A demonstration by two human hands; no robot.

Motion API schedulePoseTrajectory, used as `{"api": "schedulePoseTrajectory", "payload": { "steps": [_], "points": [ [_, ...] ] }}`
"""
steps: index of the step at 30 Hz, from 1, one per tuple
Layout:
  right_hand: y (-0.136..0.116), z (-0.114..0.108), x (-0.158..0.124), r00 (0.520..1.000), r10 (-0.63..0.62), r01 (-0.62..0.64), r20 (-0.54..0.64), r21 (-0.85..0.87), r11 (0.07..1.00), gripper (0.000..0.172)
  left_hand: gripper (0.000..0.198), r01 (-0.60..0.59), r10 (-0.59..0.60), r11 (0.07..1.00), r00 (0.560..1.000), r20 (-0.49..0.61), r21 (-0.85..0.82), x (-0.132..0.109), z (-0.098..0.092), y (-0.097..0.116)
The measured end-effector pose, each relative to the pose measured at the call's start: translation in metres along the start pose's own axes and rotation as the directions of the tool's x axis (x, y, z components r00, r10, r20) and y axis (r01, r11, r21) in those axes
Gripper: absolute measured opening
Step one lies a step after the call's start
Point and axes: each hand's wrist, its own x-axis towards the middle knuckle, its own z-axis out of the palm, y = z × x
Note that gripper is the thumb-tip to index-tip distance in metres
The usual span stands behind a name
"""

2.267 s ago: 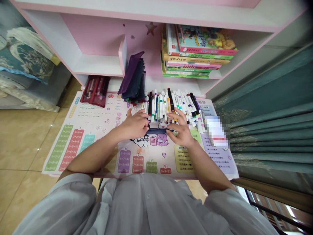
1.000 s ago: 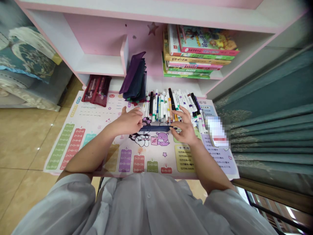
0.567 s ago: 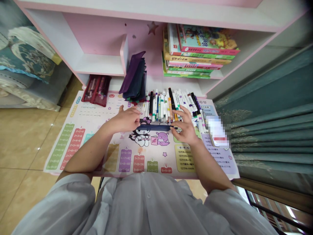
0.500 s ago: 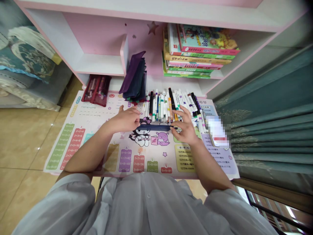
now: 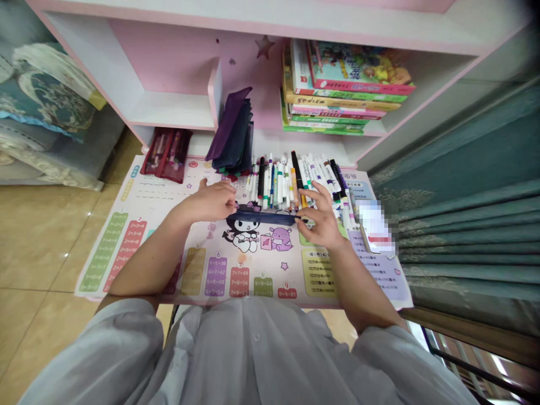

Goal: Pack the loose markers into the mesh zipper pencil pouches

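Note:
A flat dark navy fabric pouch (image 5: 262, 218) lies lengthwise across the mat, just in front of the pile of felt-tip markers (image 5: 291, 185). My left hand (image 5: 210, 202) grips its left end, which bulges slightly by the fingers. My right hand (image 5: 323, 220) pinches the pouch's narrow right end between thumb and fingertips, with the markers just beyond the fingers. The cartoon-printed multiplication mat (image 5: 270, 281) lies beneath both hands and the pouch.
A stack of dark fabric pouches (image 5: 233, 132) and a red mesh pencil case (image 5: 166, 163) stand behind the mat. Picture books (image 5: 346, 84) fill a pink shelf. A pixelated card (image 5: 375, 228) lies right, beside a teal curtain (image 5: 464, 225).
My left hand has moved slightly left, taking the pouch's left end with it. That end now looks fuller. My right hand has stayed almost still.

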Motion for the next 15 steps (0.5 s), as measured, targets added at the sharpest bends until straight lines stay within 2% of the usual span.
{"api": "schedulePoseTrajectory", "payload": {
  "steps": [7,15],
  "points": [
    [0.001,0.000,0.000,1.000,-0.001,0.001,-0.013,0.003,1.000,0.005,0.021,0.047,-0.047,0.999,0.999,0.001,0.005,0.000,-0.004,-0.008],
    [0.001,-0.001,-0.001,0.999,0.040,-0.040,0.015,-0.012,0.999,0.001,0.021,0.029,-0.030,0.999,0.999,0.021,0.041,0.000,-0.007,-0.014]
  ]
}}
